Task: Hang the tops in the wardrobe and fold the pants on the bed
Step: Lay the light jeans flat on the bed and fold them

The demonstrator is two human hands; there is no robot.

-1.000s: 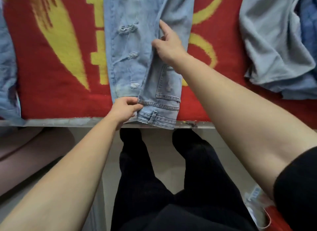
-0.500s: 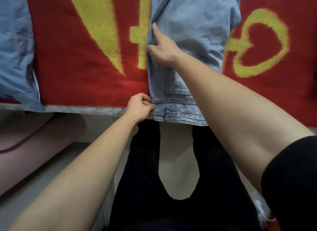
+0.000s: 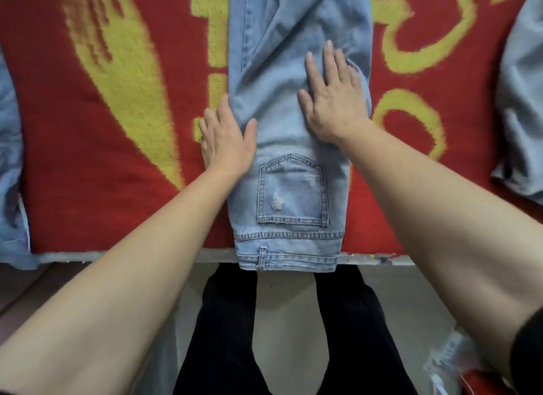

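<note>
Light blue ripped jeans (image 3: 293, 195) lie folded lengthwise on the red and yellow bed cover (image 3: 88, 159), back pocket up, waistband hanging slightly over the near edge. My left hand (image 3: 226, 142) lies flat along the jeans' left edge, thumb on the denim, fingers partly on the cover. My right hand (image 3: 332, 98) presses flat on the denim near its right side, fingers spread. Neither hand grips anything.
Another pale blue denim garment (image 3: 11, 165) drapes over the bed's left edge. A grey-blue garment (image 3: 520, 101) lies at the right. The bed's grey front edge (image 3: 117, 255) runs across. My black-trousered legs (image 3: 226, 336) stand on the floor below.
My left hand let go of the waistband corner and moved up to lie flat on the jeans' left edge. My right hand went from the left seam to flat on the right side.
</note>
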